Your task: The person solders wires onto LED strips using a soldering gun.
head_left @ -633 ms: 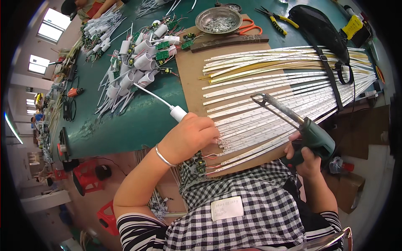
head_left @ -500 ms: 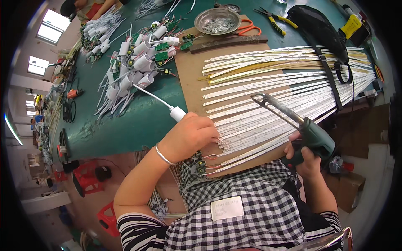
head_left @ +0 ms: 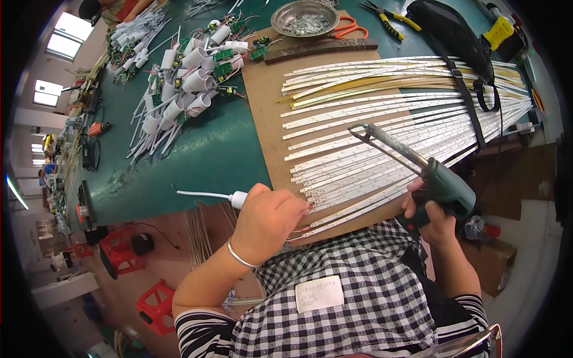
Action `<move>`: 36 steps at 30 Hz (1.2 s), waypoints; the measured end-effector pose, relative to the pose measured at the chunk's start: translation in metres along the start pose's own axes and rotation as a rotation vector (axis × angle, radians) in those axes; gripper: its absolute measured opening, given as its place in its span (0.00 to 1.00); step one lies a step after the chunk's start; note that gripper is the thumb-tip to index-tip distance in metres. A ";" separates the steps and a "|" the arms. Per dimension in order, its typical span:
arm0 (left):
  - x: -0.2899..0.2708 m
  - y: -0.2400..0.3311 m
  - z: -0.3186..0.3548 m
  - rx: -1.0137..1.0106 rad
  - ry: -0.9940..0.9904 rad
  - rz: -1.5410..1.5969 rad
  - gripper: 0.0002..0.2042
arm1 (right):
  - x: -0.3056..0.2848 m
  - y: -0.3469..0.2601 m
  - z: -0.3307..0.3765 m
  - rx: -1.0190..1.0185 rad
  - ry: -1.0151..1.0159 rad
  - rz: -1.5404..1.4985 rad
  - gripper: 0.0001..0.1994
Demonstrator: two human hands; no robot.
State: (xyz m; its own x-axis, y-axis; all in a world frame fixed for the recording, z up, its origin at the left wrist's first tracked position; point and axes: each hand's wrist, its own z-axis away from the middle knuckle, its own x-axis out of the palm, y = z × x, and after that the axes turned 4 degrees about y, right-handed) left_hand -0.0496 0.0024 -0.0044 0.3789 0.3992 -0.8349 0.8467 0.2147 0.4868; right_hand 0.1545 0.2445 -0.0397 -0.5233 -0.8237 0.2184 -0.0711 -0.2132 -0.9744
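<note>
My left hand (head_left: 270, 216) is closed, knuckles up, at the near ends of the LED strips (head_left: 349, 161). A white end cap (head_left: 238, 199) with a white cord (head_left: 203, 194) pokes out from under it toward the left. The fingertips pinch at a strip end beside a short red wire; exactly what lies between them is hidden. My right hand (head_left: 439, 222) grips a dark green soldering gun (head_left: 449, 190) by its handle. The gun's metal tip points up and left, above the strips and apart from my left fingers.
The strips fan across a brown board (head_left: 265, 113) on the green table (head_left: 203, 173). Several white caps with circuit boards (head_left: 194, 80) are heaped left. Behind lie a metal bowl of scraps (head_left: 305, 19), orange-handled scissors (head_left: 352, 28), pliers (head_left: 391, 25) and a black bag (head_left: 447, 33). Red stools (head_left: 156, 307) stand below.
My left hand has come nearer to me with the cap, and its cord has swung away from the heap. The green circuit board by my lap is now hidden. The gun has barely moved.
</note>
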 end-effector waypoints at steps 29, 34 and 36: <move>0.026 0.032 0.039 0.012 0.259 -0.307 0.12 | 0.052 0.026 -0.004 0.075 -0.390 0.113 0.43; 0.028 0.032 0.037 -0.040 0.239 -0.263 0.13 | 0.058 0.019 -0.002 0.085 -0.352 -0.022 0.31; 0.028 0.033 0.036 -0.044 0.228 -0.260 0.13 | 0.058 0.022 0.001 0.121 -0.314 -0.019 0.30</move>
State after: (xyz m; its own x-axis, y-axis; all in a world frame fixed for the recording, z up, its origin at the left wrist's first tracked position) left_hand 0.0023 -0.0119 -0.0206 0.0548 0.5138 -0.8562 0.8853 0.3715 0.2796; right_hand 0.1234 0.1919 -0.0480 -0.2345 -0.9366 0.2604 0.0331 -0.2754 -0.9607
